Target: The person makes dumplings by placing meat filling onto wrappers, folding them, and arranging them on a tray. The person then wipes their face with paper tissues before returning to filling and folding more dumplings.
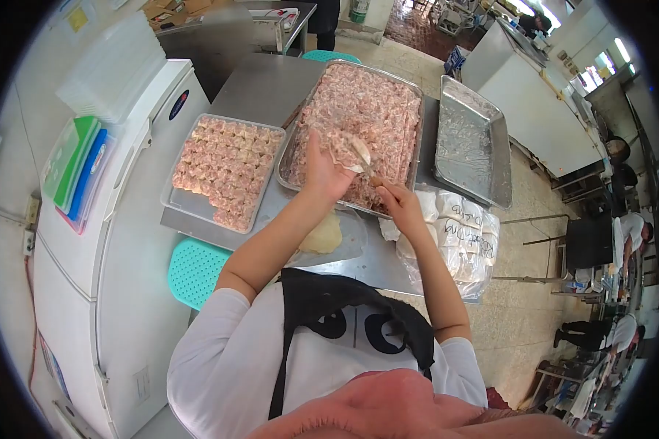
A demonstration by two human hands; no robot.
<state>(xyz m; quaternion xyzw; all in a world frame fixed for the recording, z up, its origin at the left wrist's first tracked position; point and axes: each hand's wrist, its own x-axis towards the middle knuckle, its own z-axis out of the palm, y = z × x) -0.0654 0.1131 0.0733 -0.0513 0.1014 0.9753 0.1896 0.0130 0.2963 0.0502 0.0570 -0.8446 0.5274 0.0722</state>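
My left hand is cupped over the near side of a big metal tray of ground meat, holding a pale dumpling wrapper with meat on it. In my right hand is a spreading spatula by its wooden handle; its blade meets the meat at the wrapper, partly hidden. To the left, a clear plastic tray holds rows of filled dumplings, with a gap at its near left corner. A stack of yellowish wrappers lies on a plastic sheet below my forearms.
An emptied metal tray with meat residue sits at right. Bagged white packages with handwriting lie near my right forearm. A white freezer stands left, bearing plastic lids. A turquoise stool is tucked beside the table. Other people work far right.
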